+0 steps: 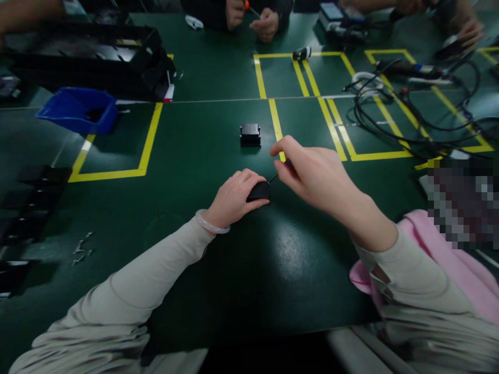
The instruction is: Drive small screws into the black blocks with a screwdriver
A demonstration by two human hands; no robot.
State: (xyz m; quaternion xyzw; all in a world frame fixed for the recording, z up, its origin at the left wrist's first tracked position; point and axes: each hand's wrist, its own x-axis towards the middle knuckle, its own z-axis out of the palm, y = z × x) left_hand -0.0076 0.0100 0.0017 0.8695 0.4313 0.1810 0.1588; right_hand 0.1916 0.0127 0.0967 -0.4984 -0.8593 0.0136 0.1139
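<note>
My left hand is closed round a small black plastic part that rests on the green tabletop. From the right, my right hand grips a screwdriver; its handle is mostly hidden by my fingers. The thin shaft slants down to the part's upper right edge, and the tip seems to touch it. A little beyond my hands, a black block-shaped part with small pins at its sides sits apart on the table.
A blue bin and a long black tray stand at the far left. Loose screws and black parts lie at left. Cables tangle at right, above a pink cloth. Other people's hands work across the table.
</note>
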